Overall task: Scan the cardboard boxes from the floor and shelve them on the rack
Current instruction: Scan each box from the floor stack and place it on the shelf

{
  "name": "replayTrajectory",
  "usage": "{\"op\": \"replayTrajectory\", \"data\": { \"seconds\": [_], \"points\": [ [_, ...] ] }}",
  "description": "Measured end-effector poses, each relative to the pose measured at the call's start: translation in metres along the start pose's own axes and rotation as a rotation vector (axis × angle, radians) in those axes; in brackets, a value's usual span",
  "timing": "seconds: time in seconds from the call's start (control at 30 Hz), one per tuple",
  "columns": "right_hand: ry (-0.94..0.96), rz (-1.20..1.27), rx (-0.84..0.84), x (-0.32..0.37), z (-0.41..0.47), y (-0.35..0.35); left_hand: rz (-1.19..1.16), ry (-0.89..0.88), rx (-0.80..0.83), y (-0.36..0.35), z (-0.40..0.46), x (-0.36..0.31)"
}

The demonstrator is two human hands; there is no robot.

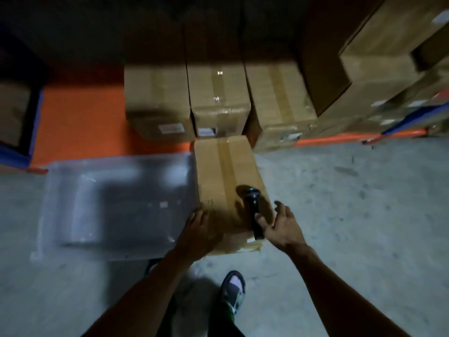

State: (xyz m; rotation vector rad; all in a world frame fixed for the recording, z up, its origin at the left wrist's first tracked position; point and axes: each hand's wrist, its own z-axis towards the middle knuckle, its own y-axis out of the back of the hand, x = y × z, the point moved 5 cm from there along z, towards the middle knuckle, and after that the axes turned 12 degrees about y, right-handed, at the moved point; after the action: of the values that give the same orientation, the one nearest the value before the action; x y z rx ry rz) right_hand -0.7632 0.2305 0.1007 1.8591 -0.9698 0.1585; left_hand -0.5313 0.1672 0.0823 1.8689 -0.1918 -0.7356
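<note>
Three boxes (218, 103) are already shelved on the rack (80, 117), while one floor box (226, 176) is steadied by the flat, open left hand (200, 229) and the scanner (254, 215) is loosely pinched by the right hand (279, 227).

Both bare forearms reach forward and down from the near edge, converging toward the middle. The left hand (200, 227) lies palm down with fingers spread flat, its fingertips pointing far and slightly left, the wrist straight. The right hand (279, 224) is turned with its palm toward the left, fingers loosely splayed and extended; only the thumb and 1 finger seem to touch what it handles, though motion blur makes the contact hard to judge. Below, near the bottom centre, 1 foot in a shoe (233, 291) points forward.
</note>
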Motion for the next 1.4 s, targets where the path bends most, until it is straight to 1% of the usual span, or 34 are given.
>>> {"op": "replayTrajectory", "data": {
  "seconds": [0.03, 0.1, 0.13, 0.2, 0.27, 0.33, 0.4, 0.53, 0.63, 0.7, 0.77, 0.8, 0.83, 0.87, 0.9, 0.93, 1.0, 1.03, 1.1, 1.13, 1.23, 1.3, 1.4],
  "points": [
    [-0.01, 0.024, -0.01, -0.006, 0.012, -0.008, -0.013, 0.003, -0.012, -0.013, 0.005, 0.002],
    [-0.014, 0.073, -0.032, -0.014, 0.037, -0.026, -0.125, 0.143, -0.005, -0.041, 0.017, 0.012],
    [-0.006, 0.099, -0.036, -0.017, 0.049, -0.035, -0.143, 0.196, 0.034, -0.059, 0.021, 0.015],
    [0.011, 0.152, -0.005, -0.02, 0.07, -0.055, -0.114, 0.221, 0.114, -0.096, 0.026, 0.017],
    [0.009, 0.135, 0.019, -0.026, 0.082, -0.071, -0.099, 0.283, 0.161, -0.127, 0.022, 0.022],
    [0.024, 0.068, -0.042, -0.033, 0.088, -0.08, -0.114, 0.278, 0.12, -0.14, 0.018, 0.028],
    [0.019, 0.103, -0.119, -0.039, 0.089, -0.081, -0.104, 0.237, 0.079, -0.142, 0.016, 0.029],
    [-0.044, 0.411, -0.158, -0.058, 0.076, -0.077, -0.036, 0.211, 0.079, -0.132, 0.019, 0.02],
    [-0.015, 0.616, -0.218, -0.063, 0.045, -0.073, 0.058, 0.225, 0.184, -0.131, 0.019, 0.017],
    [-0.007, 0.715, -0.25, -0.066, 0.018, -0.075, 0.108, 0.169, 0.206, -0.126, 0.017, 0.016],
    [-0.028, 0.775, -0.289, -0.073, -0.01, -0.083, 0.203, 0.037, 0.171, -0.116, 0.014, 0.011],
    [-0.034, 0.79, -0.309, -0.076, -0.023, -0.089, 0.256, -0.006, 0.131, -0.112, 0.014, 0.009],
    [-0.035, 0.802, -0.328, -0.078, -0.036, -0.094, 0.275, -0.014, 0.091, -0.109, 0.015, 0.011],
    [-0.036, 0.804, -0.35, -0.08, -0.049, -0.099, 0.263, -0.026, 0.066, -0.108, 0.018, 0.014],
    [-0.041, 0.793, -0.371, -0.081, -0.06, -0.103, 0.257, -0.037, 0.078, -0.106, 0.02, 0.015],
    [-0.049, 0.773, -0.392, -0.082, -0.07, -0.107, 0.282, -0.082, 0.081, -0.103, 0.022, 0.016],
    [-0.06, 0.744, -0.429, -0.079, -0.085, -0.111, 0.381, -0.2, 0.005, -0.091, 0.025, 0.015],
    [-0.063, 0.739, -0.454, -0.075, -0.09, -0.111, 0.387, -0.242, -0.014, -0.081, 0.029, 0.015],
    [-0.036, 0.75, -0.5, -0.067, -0.089, -0.109, 0.312, -0.311, -0.158, -0.056, 0.042, 0.014],
    [-0.011, 0.761, -0.523, -0.061, -0.086, -0.106, 0.291, -0.321, -0.188, -0.046, 0.048, 0.017],
    [0.053, 0.839, -0.601, -0.047, -0.07, -0.098, 0.348, -0.401, -0.347, -0.021, 0.069, 0.025],
    [0.068, 0.907, -0.63, -0.038, -0.061, -0.092, 0.377, -0.379, -0.383, -0.006, 0.088, 0.034],
    [0.088, 0.946, -0.66, -0.027, -0.056, -0.084, 0.302, -0.277, -0.316, 0.017, 0.11, 0.04]
  ]
}}
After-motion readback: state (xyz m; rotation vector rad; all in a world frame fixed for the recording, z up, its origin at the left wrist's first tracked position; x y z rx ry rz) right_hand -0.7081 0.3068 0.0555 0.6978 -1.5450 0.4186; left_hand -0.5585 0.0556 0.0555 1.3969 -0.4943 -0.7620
